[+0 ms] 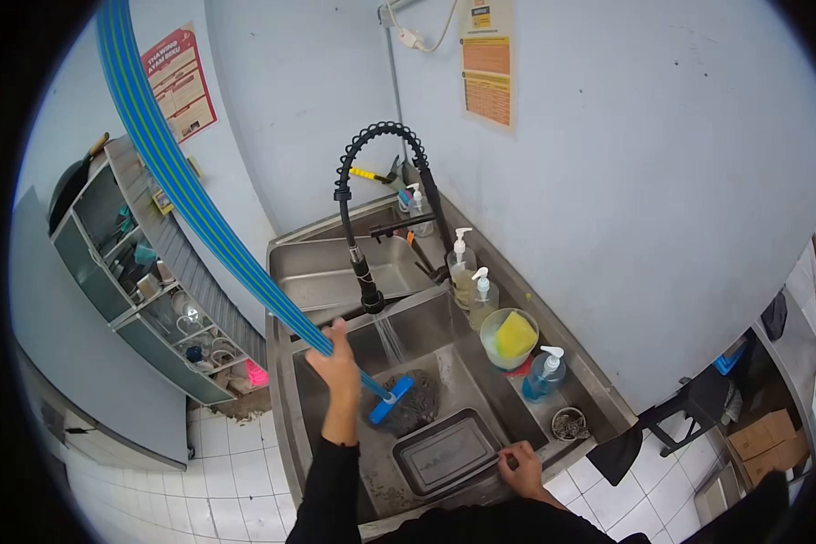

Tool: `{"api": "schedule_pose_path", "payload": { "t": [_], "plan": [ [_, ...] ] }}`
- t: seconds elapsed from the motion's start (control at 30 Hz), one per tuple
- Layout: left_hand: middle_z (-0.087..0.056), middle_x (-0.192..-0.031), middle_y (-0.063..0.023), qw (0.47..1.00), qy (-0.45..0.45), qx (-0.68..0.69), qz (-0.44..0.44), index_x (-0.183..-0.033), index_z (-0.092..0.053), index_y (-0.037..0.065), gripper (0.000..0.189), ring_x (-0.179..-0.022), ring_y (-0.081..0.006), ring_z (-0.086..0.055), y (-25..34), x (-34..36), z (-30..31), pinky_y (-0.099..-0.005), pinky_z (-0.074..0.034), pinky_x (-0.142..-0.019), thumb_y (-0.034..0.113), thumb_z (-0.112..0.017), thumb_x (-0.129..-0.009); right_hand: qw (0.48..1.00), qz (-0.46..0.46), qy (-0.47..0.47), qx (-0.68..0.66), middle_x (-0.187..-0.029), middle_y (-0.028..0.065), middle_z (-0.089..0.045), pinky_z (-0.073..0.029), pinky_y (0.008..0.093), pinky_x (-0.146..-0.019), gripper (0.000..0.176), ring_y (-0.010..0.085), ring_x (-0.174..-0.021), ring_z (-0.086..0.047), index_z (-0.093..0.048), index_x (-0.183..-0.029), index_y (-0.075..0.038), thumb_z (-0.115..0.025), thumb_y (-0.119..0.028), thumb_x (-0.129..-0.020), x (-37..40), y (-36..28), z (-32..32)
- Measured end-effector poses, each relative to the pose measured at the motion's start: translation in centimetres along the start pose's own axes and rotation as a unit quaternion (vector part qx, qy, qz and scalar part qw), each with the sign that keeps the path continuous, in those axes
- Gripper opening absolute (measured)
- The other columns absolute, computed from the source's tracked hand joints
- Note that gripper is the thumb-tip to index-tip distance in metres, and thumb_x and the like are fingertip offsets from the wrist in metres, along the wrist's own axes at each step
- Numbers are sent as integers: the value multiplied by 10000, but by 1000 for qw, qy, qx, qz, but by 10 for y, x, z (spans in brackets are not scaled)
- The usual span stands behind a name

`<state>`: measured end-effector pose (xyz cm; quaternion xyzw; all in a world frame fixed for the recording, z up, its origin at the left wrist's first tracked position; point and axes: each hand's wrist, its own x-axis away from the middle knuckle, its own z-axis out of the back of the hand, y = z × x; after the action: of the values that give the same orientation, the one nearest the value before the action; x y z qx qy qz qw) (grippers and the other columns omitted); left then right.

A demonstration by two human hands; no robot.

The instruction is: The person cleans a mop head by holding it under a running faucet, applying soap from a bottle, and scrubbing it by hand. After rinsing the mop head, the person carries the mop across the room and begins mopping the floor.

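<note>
My left hand (337,361) is wrapped round the blue, green-striped handle of a mop (218,227). The mop's blue clamp (392,401) and dark grey strands (419,403) rest in the sink basin (449,363). Water runs into the basin from a black spring-neck faucet (369,295), beside the mop strands. In front of the strands lies a dark-rimmed rectangular tray (446,451). My right hand (522,469) is by the tray's right corner and the sink's front edge, fingers curled; whether they pinch anything is hidden.
Along the right ledge stand pump bottles (482,299), a tub with a yellow sponge (514,335), a blue soap bottle (543,374) and a small bowl with a scouring pad (568,423). A second basin (335,267) lies behind. A shelf (154,290) stands left; cardboard boxes (769,438) are right.
</note>
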<state>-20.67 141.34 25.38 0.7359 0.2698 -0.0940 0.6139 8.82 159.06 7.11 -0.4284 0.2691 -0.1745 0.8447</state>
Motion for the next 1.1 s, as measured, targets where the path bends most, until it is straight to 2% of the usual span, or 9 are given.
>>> {"api": "schedule_pose_path", "payload": {
  "t": [0.17, 0.33, 0.47, 0.53, 0.6, 0.73, 0.83, 0.97, 1.1],
  "plan": [
    [-282, -436, 69, 985, 26, 163, -43, -568, -409, 109, 362, -379, -31, -231, 132, -34, -6, -233, -156, -371, 153, -586, -881, 1000, -3, -1, -10, -811, 98, -573, -479, 292, -611, 80, 221, -712, -595, -640, -813, -47, -651, -53, -734, 4, 0, 0],
    [-245, -420, 57, 934, -133, 287, -169, -562, -340, 118, 385, -338, -45, -182, 190, -3, 36, -243, -150, -344, 120, -478, -921, 1000, -22, 5, -19, -811, 93, -574, -483, 280, -605, 68, 208, -695, -597, -642, -796, -43, -658, -55, -731, 2, -5, 0],
    [-264, -420, 40, 955, -169, 225, -94, -542, -342, 107, 403, -346, -47, -207, 143, -4, 50, -232, -143, -358, 97, -473, -923, 1000, 3, 9, 3, -816, 97, -575, -484, 282, -604, 63, 210, -698, -598, -641, -793, -38, -655, -56, -734, 2, 4, -3],
    [-284, -429, 35, 977, -120, 172, 38, -540, -378, 95, 401, -367, -51, -235, 76, 2, 50, -239, -172, -373, 119, -492, -924, 1000, 19, 19, 12, -821, 100, -574, -483, 285, -606, 64, 215, -700, -598, -640, -793, -36, -655, -56, -734, 3, 8, -4],
    [-300, -440, 34, 989, -106, 78, 72, -554, -407, 89, 390, -386, -55, -253, -30, 20, 59, -245, -201, -389, 148, -506, -927, 1000, -6, 10, -6, -824, 100, -574, -482, 289, -611, 66, 219, -707, -599, -641, -792, -39, -655, -55, -730, 4, 7, -3],
    [-316, -436, 33, 984, -93, 104, 111, -549, -366, 100, 410, -382, -58, -273, 36, 25, 56, -230, -214, -394, 153, -512, -928, 1000, 12, -7, 22, -829, 97, -574, -485, 295, -619, 71, 224, -718, -605, -643, -793, -44, -656, -53, -723, 4, 4, 0],
    [-316, -432, 34, 978, -152, 136, 40, -549, -341, 103, 420, -381, -52, -283, 69, 43, 62, -220, -219, -397, 157, -528, -921, 1000, 3, -6, 19, -826, 92, -577, -487, 329, -640, 99, 252, -739, -599, -614, -817, -58, -651, -78, -727, 4, 5, -2],
    [-346, -471, 36, 999, -45, 8, 27, -580, -337, 109, 399, -427, -42, -329, -29, 57, 63, -218, -261, -412, 173, -577, -892, 1000, 17, -4, 23, -815, 94, -580, -489, 295, -621, 76, 224, -719, -614, -646, -795, -52, -660, -53, -720, 4, 9, -6],
    [-349, -478, 38, 992, -56, 60, 100, -560, -337, 116, 416, -435, -45, -336, -82, 56, 69, -216, -268, -428, 175, -607, -871, 1000, 1, -1, 9, -811, 93, -582, -489, 306, -623, 63, 233, -717, -610, -647, -781, -60, -666, -67, -722, 6, 8, -6]
  ]
}}
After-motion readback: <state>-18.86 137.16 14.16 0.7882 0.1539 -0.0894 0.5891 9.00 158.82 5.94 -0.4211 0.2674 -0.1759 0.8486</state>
